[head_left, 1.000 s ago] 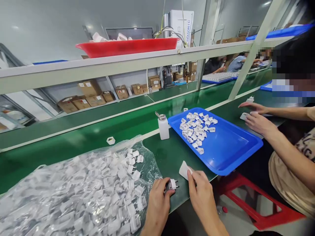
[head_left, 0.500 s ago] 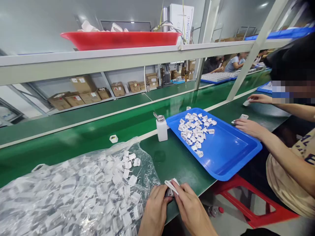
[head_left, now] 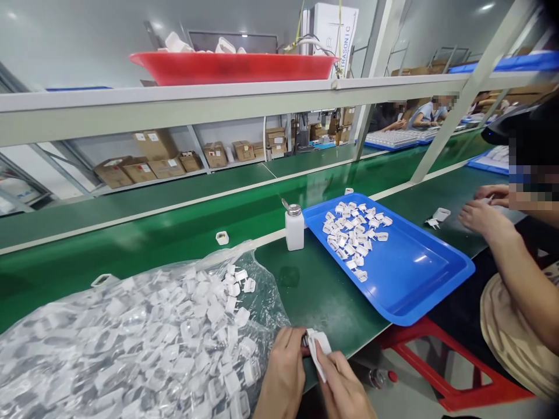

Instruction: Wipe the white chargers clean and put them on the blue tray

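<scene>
My left hand [head_left: 283, 366] is closed, fingertips pinching a small plug part [head_left: 304, 339] that is mostly hidden behind the fingers. A folded white cloth [head_left: 321, 349] is gripped in my right hand [head_left: 345, 381] and pressed against that part. Both hands meet at the table's front edge. To their left lies a clear plastic bag [head_left: 266, 297] spilling many white plug housings [head_left: 190, 331]. Beyond them, a blue tray [head_left: 406, 273] holds a heap of white two-pin plug pieces [head_left: 349, 233]. A white pump bottle [head_left: 294, 230] with a metal top stands beside the tray.
On the right a co-worker's hands [head_left: 484, 215] work near two loose plug pieces [head_left: 439, 216]. A green conveyor belt [head_left: 166, 233] runs behind, carrying a single housing [head_left: 222, 237]. Overhead, a shelf bears a red tray [head_left: 236, 68]. A red stool [head_left: 454, 372] stands below right.
The cloth has turned more upright between my hands, with my right hand slightly lower. The view has shifted a little left. The co-worker has put down plug pieces and brought both hands together.
</scene>
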`<state>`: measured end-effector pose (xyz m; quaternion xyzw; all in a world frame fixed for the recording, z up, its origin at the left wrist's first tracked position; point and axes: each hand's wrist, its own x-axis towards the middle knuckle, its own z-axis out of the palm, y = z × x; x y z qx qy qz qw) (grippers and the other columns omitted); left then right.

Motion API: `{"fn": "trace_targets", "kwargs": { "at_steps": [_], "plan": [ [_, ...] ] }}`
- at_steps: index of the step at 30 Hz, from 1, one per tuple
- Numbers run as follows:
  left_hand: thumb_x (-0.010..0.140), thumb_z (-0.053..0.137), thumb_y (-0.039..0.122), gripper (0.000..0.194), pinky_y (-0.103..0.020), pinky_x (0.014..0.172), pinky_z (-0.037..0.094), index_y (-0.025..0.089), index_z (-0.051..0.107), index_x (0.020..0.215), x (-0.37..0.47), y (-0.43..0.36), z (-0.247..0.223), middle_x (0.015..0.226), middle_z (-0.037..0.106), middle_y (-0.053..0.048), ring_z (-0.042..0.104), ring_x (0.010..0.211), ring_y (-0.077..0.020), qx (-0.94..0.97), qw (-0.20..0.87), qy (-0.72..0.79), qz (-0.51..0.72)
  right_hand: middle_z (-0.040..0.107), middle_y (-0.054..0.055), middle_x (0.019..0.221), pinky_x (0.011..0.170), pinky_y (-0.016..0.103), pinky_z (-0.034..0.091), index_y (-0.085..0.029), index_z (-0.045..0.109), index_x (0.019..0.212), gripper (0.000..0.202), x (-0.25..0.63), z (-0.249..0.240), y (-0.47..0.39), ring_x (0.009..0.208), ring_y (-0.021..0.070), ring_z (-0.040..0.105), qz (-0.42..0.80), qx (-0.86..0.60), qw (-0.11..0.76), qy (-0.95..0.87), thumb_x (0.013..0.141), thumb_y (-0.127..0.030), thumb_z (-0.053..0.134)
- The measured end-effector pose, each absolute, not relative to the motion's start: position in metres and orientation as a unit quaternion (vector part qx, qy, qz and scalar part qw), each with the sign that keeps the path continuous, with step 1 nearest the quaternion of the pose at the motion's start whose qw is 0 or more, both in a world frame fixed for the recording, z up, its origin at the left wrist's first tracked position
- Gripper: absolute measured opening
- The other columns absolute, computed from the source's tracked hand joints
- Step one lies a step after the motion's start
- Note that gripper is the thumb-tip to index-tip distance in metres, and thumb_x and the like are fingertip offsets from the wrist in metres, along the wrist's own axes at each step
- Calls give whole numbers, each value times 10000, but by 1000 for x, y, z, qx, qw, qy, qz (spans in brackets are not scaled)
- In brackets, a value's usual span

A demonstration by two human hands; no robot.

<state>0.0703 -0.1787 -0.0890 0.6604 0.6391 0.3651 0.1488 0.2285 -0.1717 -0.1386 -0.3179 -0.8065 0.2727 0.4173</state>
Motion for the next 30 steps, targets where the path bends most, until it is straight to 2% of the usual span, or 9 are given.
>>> {"fn": "trace_targets", "kwargs": {
  "at_steps": [3,5,8,13,17,21,24,27,30],
  "plan": [
    [880,403,-34,348,-331,752,579,165,661,1003,68,-178,-89,906,701,-84,661,884,-228,651,165,640,373,656,108,1020,844,326,596,-289,260,1614,642,226,-149,-176,930,206,669,252,-318,438,-802,1015,-64,318],
    [887,406,-29,335,-316,744,575,173,660,970,67,-177,-88,903,695,-80,658,877,-221,647,177,639,377,648,99,1009,834,309,590,-298,262,1611,649,226,-145,-173,915,193,662,258,-311,431,-807,1014,-55,336],
    [850,422,-53,330,-295,720,569,180,649,908,67,-176,-89,872,677,-69,642,852,-213,657,182,629,373,617,78,986,807,279,579,-290,370,1563,571,226,-123,-159,863,169,664,298,-329,391,-806,1028,-92,354],
    [793,396,-91,415,-307,711,576,170,648,993,69,-177,-102,889,680,-82,632,857,-225,665,145,621,388,604,80,1027,830,322,563,-256,507,1466,452,223,-82,-129,914,188,672,368,-362,289,-806,1060,-197,319],
    [769,380,-98,454,-311,709,579,176,640,1022,70,-177,-108,890,674,-82,636,854,-226,671,138,612,396,617,54,957,766,306,563,-268,602,1370,403,221,-72,-119,834,179,674,366,-360,281,-811,1066,-226,341],
    [769,375,-93,434,-316,720,564,184,634,981,72,-178,-99,901,666,-81,631,873,-225,654,160,628,389,613,74,1019,825,303,574,-269,504,1470,455,226,-84,-133,901,176,682,350,-345,298,-818,1055,-179,340],
    [793,379,-60,357,-361,747,543,189,623,874,73,-179,-91,873,658,-84,619,862,-242,637,192,647,372,621,90,1006,819,286,590,-252,349,1573,584,230,-104,-151,889,174,694,279,-314,348,-838,1016,-76,342],
    [826,368,-17,331,-379,767,527,186,625,879,74,-179,-85,896,665,-104,619,894,-257,626,207,655,369,643,105,994,801,274,600,-235,196,1627,713,232,-123,-165,880,179,692,219,-283,386,-850,969,1,335],
    [834,376,20,317,-366,785,514,181,636,919,73,-178,-76,931,678,-115,628,919,-250,615,227,662,363,659,101,951,802,292,602,-228,242,1619,688,233,-132,-172,870,196,681,209,-283,402,-846,973,-23,354]
  ]
}}
